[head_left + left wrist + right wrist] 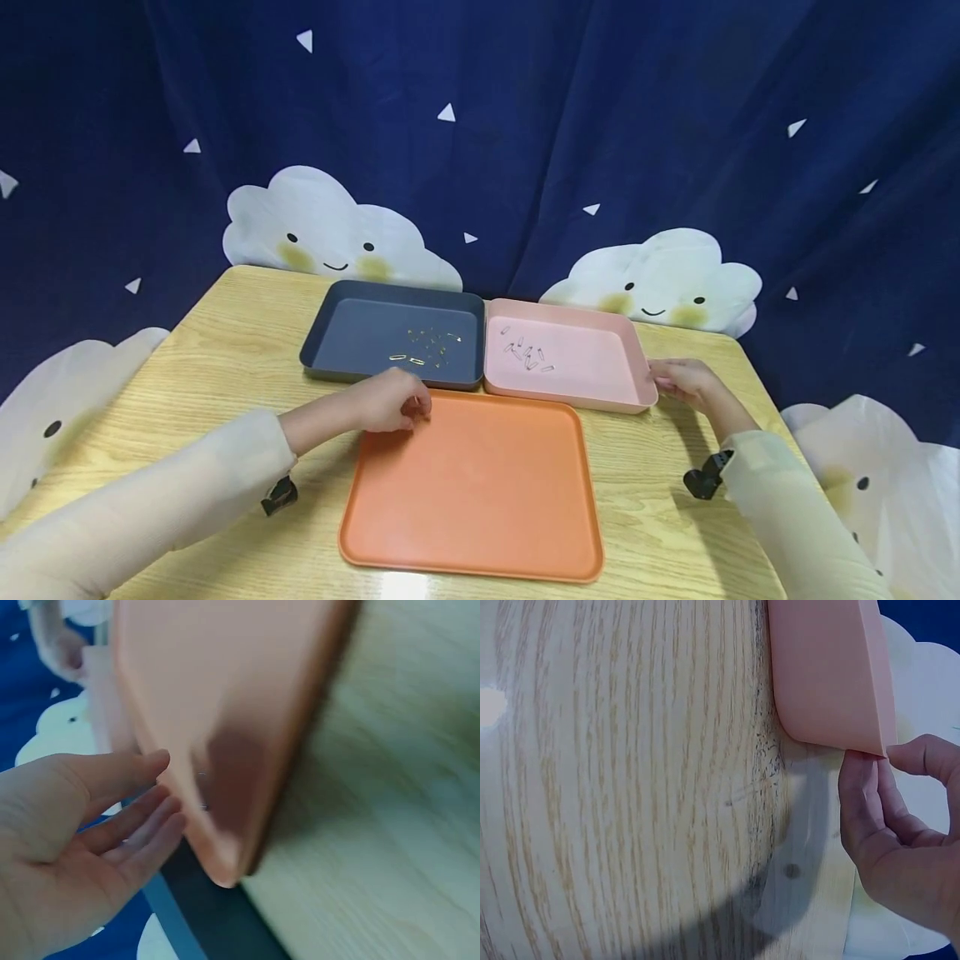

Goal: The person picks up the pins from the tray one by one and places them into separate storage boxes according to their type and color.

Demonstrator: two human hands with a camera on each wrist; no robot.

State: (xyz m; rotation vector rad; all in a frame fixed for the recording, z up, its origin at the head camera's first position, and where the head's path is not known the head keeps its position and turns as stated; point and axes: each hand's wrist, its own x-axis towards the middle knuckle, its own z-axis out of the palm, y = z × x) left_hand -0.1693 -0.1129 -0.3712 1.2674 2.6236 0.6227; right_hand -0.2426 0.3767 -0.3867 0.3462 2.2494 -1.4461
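My left hand (392,401) hovers over the far left corner of the orange tray (480,483), fingers loosely bent, with nothing visible between thumb and fingers in the left wrist view. Beneath that hand, two tiny dark marks show on the tray; what they are is too small to tell. At the right, my right hand (686,379) pinches the rim of the pink tray (637,350) near its corner, thumb on the edge and fingers against the outer wall. Several silver, clip-like wire pieces (528,353) lie in the pink tray.
Left of the pink tray stands a dark blue-grey tray (352,333) holding several small gold pieces (417,362), some long and loop-shaped. All three trays sit close together on a wooden table (247,325). A blue curtain (510,150) with clouds hangs behind.
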